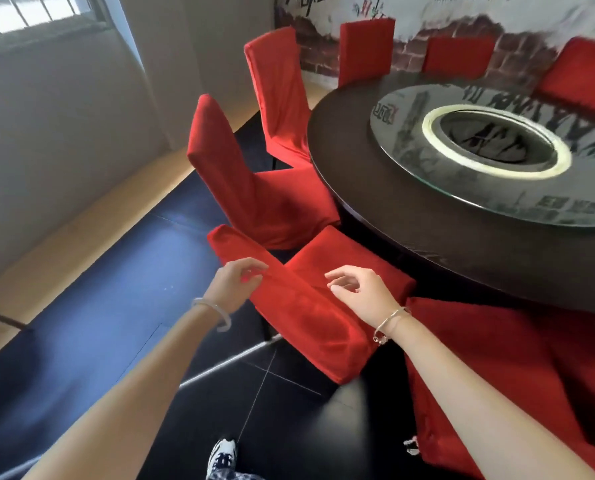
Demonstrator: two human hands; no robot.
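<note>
Left hand: I see thumb and fingers closed in a pinch on the upper edge of the red fabric cover, which is stretched over a chair backrest directly under both hands. Right hand: just right of the left, above the same cover, fingers loosely curled and apart, gripping nothing; I cannot tell whether it touches the cloth. Beyond the left hand stands a second red-covered chair. Right of the right hand is the dark round tabletop, which carries a glass turntable.
</note>
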